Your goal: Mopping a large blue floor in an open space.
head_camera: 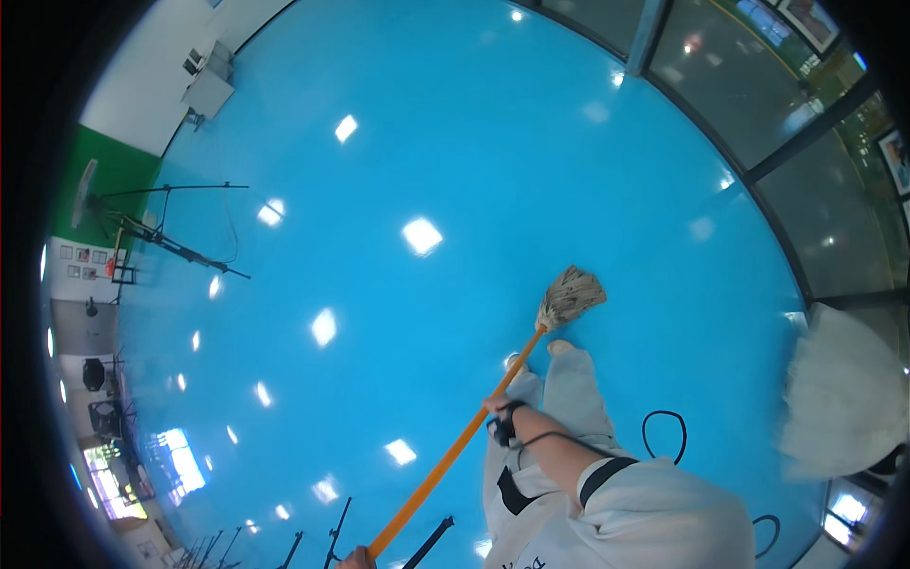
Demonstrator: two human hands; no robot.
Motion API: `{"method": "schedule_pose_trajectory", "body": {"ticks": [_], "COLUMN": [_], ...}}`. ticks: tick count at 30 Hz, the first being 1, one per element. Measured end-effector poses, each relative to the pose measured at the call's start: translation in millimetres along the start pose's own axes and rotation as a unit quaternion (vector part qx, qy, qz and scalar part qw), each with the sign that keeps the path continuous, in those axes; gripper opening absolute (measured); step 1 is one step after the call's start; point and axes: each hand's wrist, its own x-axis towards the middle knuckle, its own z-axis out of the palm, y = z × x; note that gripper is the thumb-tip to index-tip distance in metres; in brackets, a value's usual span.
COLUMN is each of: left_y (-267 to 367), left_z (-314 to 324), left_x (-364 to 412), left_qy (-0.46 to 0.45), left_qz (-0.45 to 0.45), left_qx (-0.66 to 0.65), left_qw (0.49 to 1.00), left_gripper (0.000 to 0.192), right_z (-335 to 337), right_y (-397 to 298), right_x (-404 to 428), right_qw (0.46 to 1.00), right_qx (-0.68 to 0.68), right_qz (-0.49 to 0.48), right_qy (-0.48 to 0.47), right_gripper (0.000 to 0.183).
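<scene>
A string mop with an orange handle (pixel 455 451) slants across the lower part of the view. Its grey, dirty-looking string head (pixel 572 297) rests on the glossy blue floor (pixel 462 142), just beyond my shoes (pixel 560 347). Around the middle of the handle is my right hand (pixel 495 404), with a black device strapped to that wrist and a cable running from it along the forearm. My left hand (pixel 355 559) grips the handle near its upper end, at the bottom edge of the picture and partly cut off.
Glass panels with dark frames (pixel 764 167) line the right side. A blurred whitish object (pixel 846 398) stands at far right. Black stands (pixel 174 245) are at left, and more stand legs (pixel 338 530) lie near my left hand. A white desk (pixel 208 89) stands along the far left wall.
</scene>
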Motion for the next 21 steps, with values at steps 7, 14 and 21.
{"method": "schedule_pose_trajectory", "body": {"ticks": [7, 14, 21], "left_y": [32, 11, 7], "left_z": [-67, -26, 92], "left_x": [-85, -114, -167], "left_qy": [-0.033, -0.002, 0.096], "left_qz": [-0.109, -0.160, -0.240], "left_qx": [0.064, 0.013, 0.000], "left_qw": [0.991, 0.987, 0.966], "left_gripper": [0.007, 0.006, 0.006], "right_z": [90, 104, 92], "right_y": [39, 77, 57], "right_x": [-44, -34, -31], "right_qw": [0.948, 0.929, 0.644], "right_qx": [0.252, 0.300, -0.681], "right_qz": [0.182, 0.184, -0.219], "right_qy": [-0.062, -0.120, -0.271], "right_gripper": [0.037, 0.036, 0.021]}}
